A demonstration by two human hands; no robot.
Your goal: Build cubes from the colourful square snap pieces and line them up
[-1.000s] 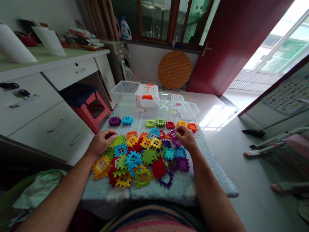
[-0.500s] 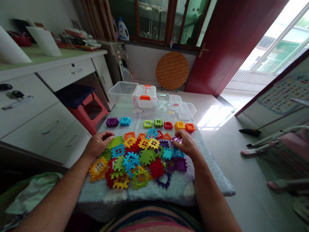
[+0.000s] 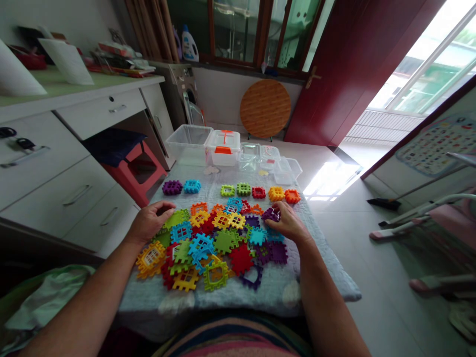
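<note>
A loose heap of flat plastic interlocking building pieces with notched edges lies in front of me, in red, yellow, blue, green, purple and orange. My right hand (image 3: 289, 224) is at the heap's far right side, thumb and fingers closed on a purple interlocking piece (image 3: 271, 214) with a window pattern. Below that hand lies a blue piece (image 3: 274, 235), partly covered. My left hand (image 3: 151, 223) rests at the heap's left edge beside a lime green piece (image 3: 177, 218), its thumb and fingers apart, with nothing seen between them. Nearer me is a yellow-orange window piece (image 3: 151, 257).
Behind the heap stands a row of small stacks: purple (image 3: 172, 187), blue (image 3: 192, 186), green (image 3: 243, 189), red (image 3: 258, 192), yellow (image 3: 276, 193) and orange (image 3: 292, 196). Clear plastic boxes (image 3: 189, 144) and an orange-latched box (image 3: 223, 156) line the far edge of the cloth-covered table (image 3: 260, 300).
The purple window piece has turned in my right hand and shows darker now. My left hand stays almost where it was.
</note>
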